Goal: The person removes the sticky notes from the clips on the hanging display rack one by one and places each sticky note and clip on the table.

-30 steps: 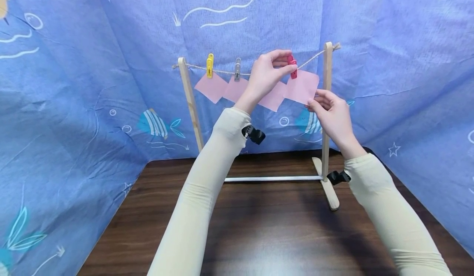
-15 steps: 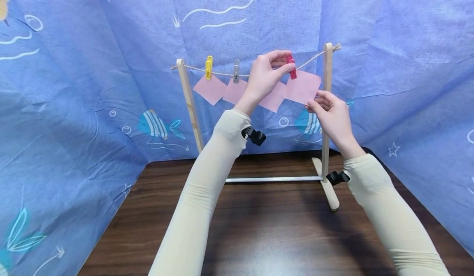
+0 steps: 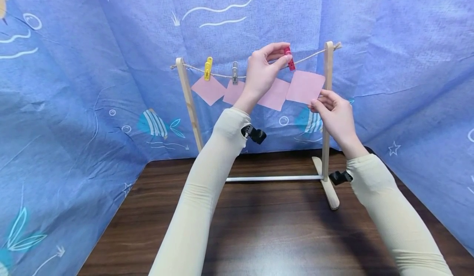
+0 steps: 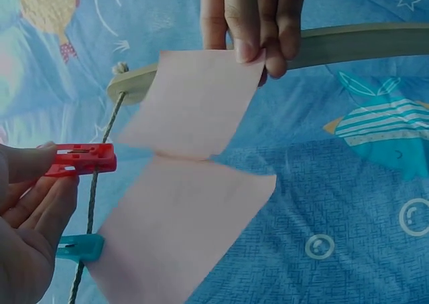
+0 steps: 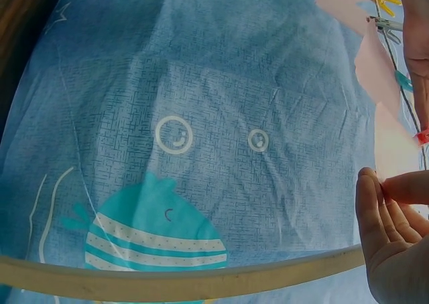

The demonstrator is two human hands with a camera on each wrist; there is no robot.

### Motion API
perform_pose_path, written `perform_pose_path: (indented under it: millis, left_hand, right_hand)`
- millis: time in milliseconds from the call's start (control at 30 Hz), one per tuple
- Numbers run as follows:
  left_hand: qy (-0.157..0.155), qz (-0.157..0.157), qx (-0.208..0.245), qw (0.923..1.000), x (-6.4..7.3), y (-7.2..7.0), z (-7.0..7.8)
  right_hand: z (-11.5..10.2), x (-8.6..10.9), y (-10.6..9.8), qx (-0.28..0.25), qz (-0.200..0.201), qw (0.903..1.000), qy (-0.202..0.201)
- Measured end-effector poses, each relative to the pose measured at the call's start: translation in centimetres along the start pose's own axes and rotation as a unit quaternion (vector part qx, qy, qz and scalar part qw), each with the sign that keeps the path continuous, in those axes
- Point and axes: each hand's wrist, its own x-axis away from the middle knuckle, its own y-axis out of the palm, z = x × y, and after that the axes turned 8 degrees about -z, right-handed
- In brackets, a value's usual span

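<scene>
My left hand pinches a red clothespin between thumb and fingers at the string. In the left wrist view the clothespin overlaps the string, apart from the nearest paper. My right hand holds a square pink paper by its lower right corner, just below the clothespin. Another pink paper hangs beside it from a teal clothespin, which my left hand hides in the head view. Farther left, a yellow clothespin and a grey clothespin each hold a pink paper.
The string spans a wooden stand, from its left post to its right post. A white rod joins the posts low down, over a dark wooden table. Behind and at both sides hangs a blue sea-patterned cloth.
My left hand has lifted the red clothespin up and slightly left, off the pink paper's top corner. The right hand has shifted slightly right with that paper.
</scene>
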Motion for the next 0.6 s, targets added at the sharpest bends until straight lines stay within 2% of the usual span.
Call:
perform_pose_path:
  millis: [367,600]
  left_hand:
    - [0.043,0.040,0.015,0.9982,0.06,-0.53,0.62]
    - [0.038,0.046,0.020,0.9980,0.19,-0.67,0.78]
  right_hand:
    - [0.50,-0.08,0.00,0.013,-0.006,0.9998,0.012]
    - [0.40,0.13,-0.10,0.026,-0.011,0.9994,0.018]
